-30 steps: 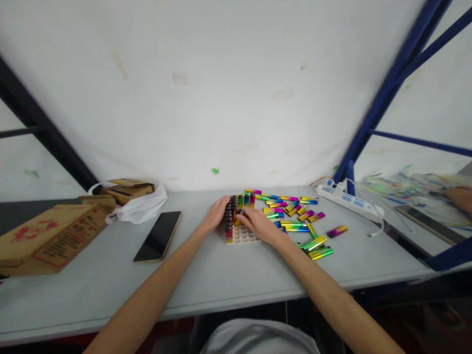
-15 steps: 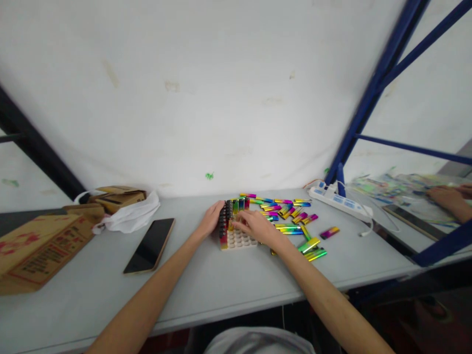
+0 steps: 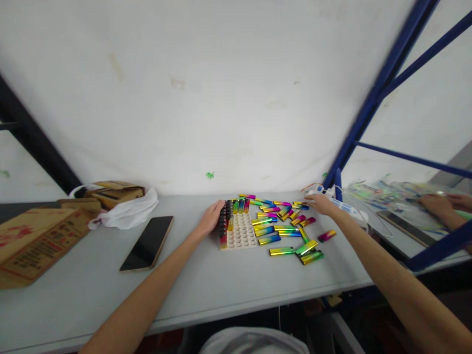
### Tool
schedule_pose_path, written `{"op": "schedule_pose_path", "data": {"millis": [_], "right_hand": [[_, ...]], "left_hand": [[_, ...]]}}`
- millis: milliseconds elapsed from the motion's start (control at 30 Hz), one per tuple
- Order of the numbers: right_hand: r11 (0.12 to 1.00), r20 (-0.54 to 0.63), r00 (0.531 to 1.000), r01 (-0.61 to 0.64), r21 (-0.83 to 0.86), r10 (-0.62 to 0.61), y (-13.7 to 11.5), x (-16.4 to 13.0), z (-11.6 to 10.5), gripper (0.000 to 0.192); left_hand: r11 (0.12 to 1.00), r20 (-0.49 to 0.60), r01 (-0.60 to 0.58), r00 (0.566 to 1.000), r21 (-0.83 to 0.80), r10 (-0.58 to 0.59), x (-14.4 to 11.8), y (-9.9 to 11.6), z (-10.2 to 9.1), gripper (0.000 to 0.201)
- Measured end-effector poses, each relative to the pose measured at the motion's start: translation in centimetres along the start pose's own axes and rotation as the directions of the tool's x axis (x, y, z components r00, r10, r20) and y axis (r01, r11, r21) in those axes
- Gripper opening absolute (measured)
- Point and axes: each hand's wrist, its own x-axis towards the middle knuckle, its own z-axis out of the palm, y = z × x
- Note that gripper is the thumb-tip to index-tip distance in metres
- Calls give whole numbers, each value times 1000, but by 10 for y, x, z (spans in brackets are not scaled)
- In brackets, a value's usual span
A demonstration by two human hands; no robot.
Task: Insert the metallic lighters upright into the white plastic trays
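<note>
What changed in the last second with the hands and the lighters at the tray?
The right hand left the white tray and swung out to the right, to the far edge of the loose lighters near the power strip; whether it grips one is unclear. The left hand stayed against the tray's left side by the upright lighters. Phone and boxes unchanged.

At frame centre on the bench [image 3: 228, 290]: a tray [image 3: 241, 237] with lighters standing along its left and far edges. Left hand [image 3: 211, 219] against the tray's left side. Right of the tray, loose lighters [image 3: 285, 226] scattered. Right hand [image 3: 320, 203] at their far right edge, beside a power strip [image 3: 350, 209]. Left of centre, a phone [image 3: 147, 243]; further left, a bag [image 3: 129, 209] and boxes [image 3: 35, 241].
</note>
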Motion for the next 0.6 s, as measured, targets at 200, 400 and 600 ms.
{"op": "schedule_pose_path", "data": {"millis": [200,400,600], "right_hand": [[994,80,995,58,90,-66,8,-8,11,23],[950,-57,998,-5,311,24,19,-14,9,15],[519,-140,981,52,853,132,-29,-15,1,57]], "left_hand": [[1000,-2,-4,1000,-7,4,0,-1,0,49],[1000,-12,4,1000,-6,-4,0,-3,1,49],[1000,-2,4,1000,-9,-4,0,-2,0,50]]}}
